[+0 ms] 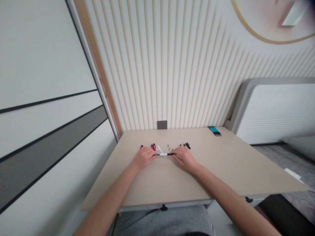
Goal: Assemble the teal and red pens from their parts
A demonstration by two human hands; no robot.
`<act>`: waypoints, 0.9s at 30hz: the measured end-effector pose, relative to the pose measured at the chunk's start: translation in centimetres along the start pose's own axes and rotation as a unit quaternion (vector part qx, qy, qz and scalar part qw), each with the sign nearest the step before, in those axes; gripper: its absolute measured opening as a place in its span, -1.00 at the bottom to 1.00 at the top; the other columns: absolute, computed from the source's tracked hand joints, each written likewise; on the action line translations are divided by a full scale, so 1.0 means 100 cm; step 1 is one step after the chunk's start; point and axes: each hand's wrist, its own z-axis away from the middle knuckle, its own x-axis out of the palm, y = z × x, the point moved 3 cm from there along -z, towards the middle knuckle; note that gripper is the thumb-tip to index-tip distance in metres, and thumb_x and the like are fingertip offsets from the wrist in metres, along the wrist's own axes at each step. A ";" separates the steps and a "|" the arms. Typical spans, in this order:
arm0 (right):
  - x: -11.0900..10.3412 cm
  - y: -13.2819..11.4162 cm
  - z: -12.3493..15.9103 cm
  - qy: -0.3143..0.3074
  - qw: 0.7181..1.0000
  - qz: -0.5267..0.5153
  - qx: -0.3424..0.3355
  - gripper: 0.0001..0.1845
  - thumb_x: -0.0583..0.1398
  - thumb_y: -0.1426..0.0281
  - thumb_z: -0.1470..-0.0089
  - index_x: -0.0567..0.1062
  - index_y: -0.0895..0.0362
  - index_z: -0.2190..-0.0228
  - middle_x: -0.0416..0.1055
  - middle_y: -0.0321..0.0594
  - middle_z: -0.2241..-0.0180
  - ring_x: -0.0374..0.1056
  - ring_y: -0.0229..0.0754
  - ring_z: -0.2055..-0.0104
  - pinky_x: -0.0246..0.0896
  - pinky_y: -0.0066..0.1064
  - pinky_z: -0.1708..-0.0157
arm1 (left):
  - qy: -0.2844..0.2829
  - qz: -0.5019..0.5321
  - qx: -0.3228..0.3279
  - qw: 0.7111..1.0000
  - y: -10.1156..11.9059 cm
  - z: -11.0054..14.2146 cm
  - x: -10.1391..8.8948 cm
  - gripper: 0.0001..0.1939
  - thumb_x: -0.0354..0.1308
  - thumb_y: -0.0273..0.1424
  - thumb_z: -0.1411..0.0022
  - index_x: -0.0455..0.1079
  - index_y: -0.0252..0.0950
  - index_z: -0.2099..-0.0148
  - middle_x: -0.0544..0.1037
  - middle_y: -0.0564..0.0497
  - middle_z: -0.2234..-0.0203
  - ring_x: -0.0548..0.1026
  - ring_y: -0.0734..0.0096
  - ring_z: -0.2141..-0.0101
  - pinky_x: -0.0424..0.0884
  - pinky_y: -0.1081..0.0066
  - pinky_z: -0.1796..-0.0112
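My left hand (144, 155) and my right hand (184, 157) face each other over the table, fingers closed. Between them lies a thin black-and-white pen (162, 154), level, with one end in each hand's fingertips. Behind it, slim white sticks that look like pen refills (159, 148) rest at a slant. Several pink-and-black pen parts (154, 147) are just beyond my left hand and partly hidden by it. Small grey pieces (168, 145) lie past the pen. By my right hand's far side is a little pile of black pieces (188, 145), too small to make out.
At the table's (221, 167) back right corner lies a row of teal-and-black pens (215, 131). A ribbed wall with a dark socket (162, 124) stands behind the table. A white cabinet (49, 131) borders the left, a bed headboard (273, 108) the right.
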 end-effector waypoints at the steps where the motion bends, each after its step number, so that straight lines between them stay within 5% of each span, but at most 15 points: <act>1: 0.000 0.001 0.000 0.006 1.000 -0.001 0.001 -0.80 0.11 0.34 -0.24 0.52 0.08 0.19 0.51 -0.15 0.27 0.35 -0.11 0.18 0.12 -0.27 0.15 | 0.000 0.003 -0.008 1.000 -0.001 0.000 0.000 -0.80 0.03 -0.29 -0.37 0.42 -0.27 0.15 0.52 -0.04 0.33 0.45 0.33 0.27 0.29 0.32 0.23; 8: -0.001 0.009 0.001 0.031 0.999 -0.019 0.017 -0.78 0.11 0.30 -0.25 0.53 0.06 0.19 0.53 -0.16 0.27 0.35 -0.10 0.20 0.11 -0.26 0.18 | 0.018 -0.011 -0.060 0.998 -0.011 0.005 -0.002 -0.74 0.05 -0.22 -0.35 0.43 -0.28 0.27 0.51 0.00 0.44 0.42 0.36 0.36 0.25 0.34 0.28; 13: 0.001 0.011 0.002 0.030 0.999 -0.019 0.016 -0.78 0.12 0.29 -0.24 0.54 0.05 0.19 0.54 -0.16 0.27 0.34 -0.10 0.21 0.09 -0.26 0.18 | 0.019 -0.070 -0.023 0.997 -0.007 0.003 -0.002 -0.65 -0.02 -0.29 -0.40 0.38 -0.30 0.41 0.46 0.01 0.53 0.38 0.39 0.44 0.18 0.34 0.36; 27: 0.003 0.011 0.002 0.024 0.999 -0.021 0.008 -0.78 0.12 0.30 -0.24 0.55 0.07 0.21 0.54 -0.16 0.29 0.36 -0.10 0.22 0.10 -0.26 0.18 | 0.012 -0.133 0.029 0.991 0.003 -0.002 -0.002 -0.69 0.01 -0.34 -0.39 0.32 -0.31 0.43 0.43 -0.01 0.53 0.37 0.34 0.43 0.15 0.30 0.39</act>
